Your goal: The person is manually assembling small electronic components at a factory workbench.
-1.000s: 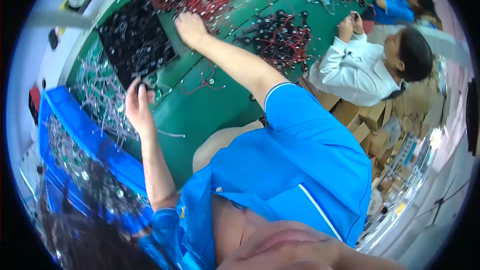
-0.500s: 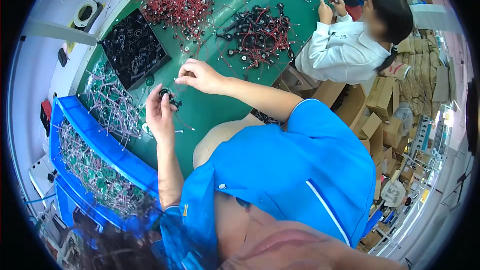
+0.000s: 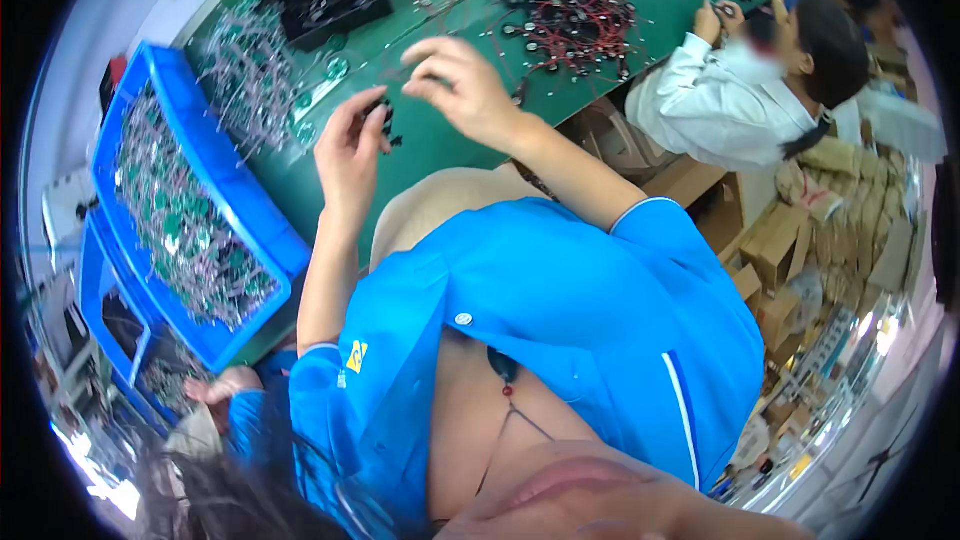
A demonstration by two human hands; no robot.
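A small black part (image 3: 389, 128), the thing in hand, lay at the fingertips of the left hand (image 3: 350, 145), on the side facing the right hand (image 3: 458, 90), above the green table (image 3: 432, 150). The left thumb and fingers were closed on it, and they covered much of its outline. Its visible portion extended from beneath the fingertips toward the lower right, so that its long axis, as far as could be judged, ran obliquely; the hidden end could not be made out. The left hand was thus the nearer, being in contact; the right hand stood apart, farther from the body and to the right, its fingers bent and pointing left across a narrow gap. Whether the right fingertips held anything could not be told. To the left stood a blue bin (image 3: 222, 168); beyond the left hand, a black tray (image 3: 345, 24); beyond the right, a red-and-black wired heap (image 3: 570, 25).
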